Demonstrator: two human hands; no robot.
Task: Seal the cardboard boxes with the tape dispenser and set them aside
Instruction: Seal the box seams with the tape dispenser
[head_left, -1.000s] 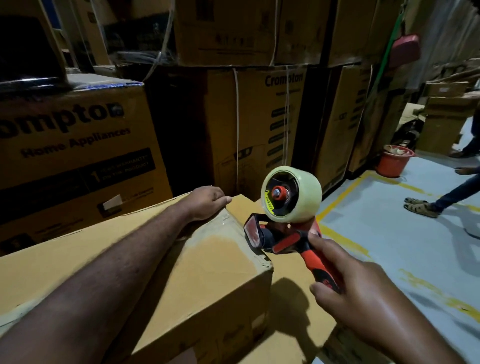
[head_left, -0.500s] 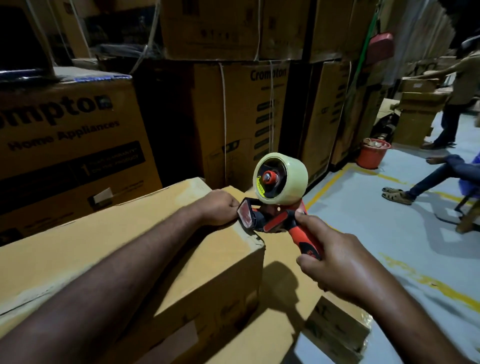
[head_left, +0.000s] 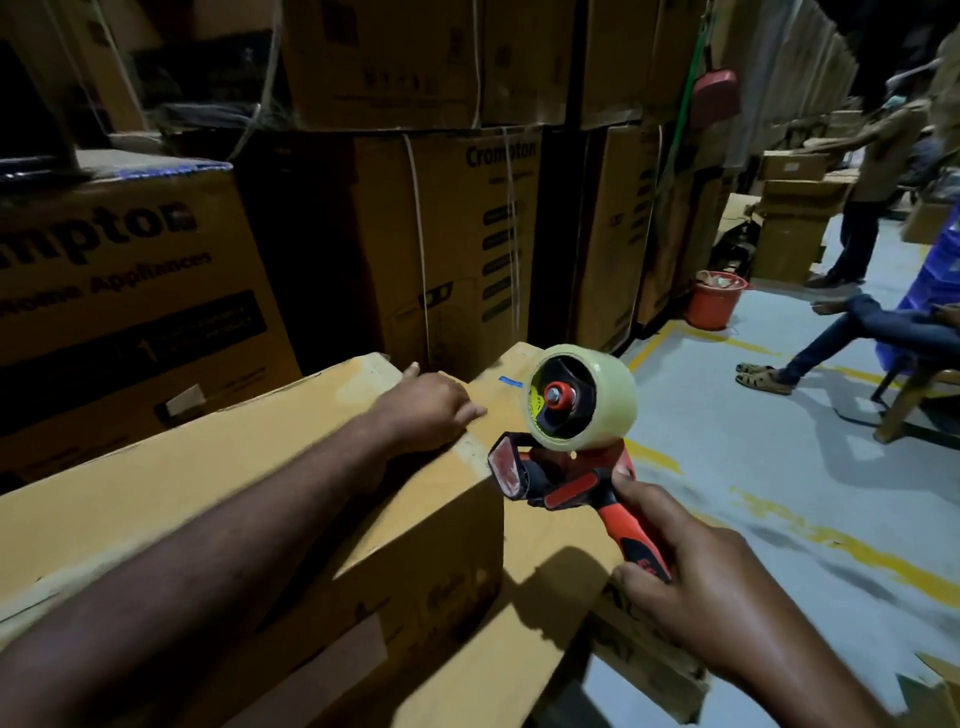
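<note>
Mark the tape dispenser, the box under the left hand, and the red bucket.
tape dispenser (head_left: 569, 486): head view, red and black frame.
cardboard box (head_left: 208, 457): head view, bare top face.
red bucket (head_left: 710, 307): head view, front wall.

Matt brown cardboard box (head_left: 218, 467); glossy red-black plastic tape dispenser (head_left: 566, 467) with shiny clear tape.

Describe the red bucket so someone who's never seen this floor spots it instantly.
Start at the wall of stacked brown Crompton cartons and follow its foot rightward to where the yellow floor line begins. The red bucket stands there on the grey floor. It is the only round, red container down there; everything beside it is square brown cardboard.
</note>
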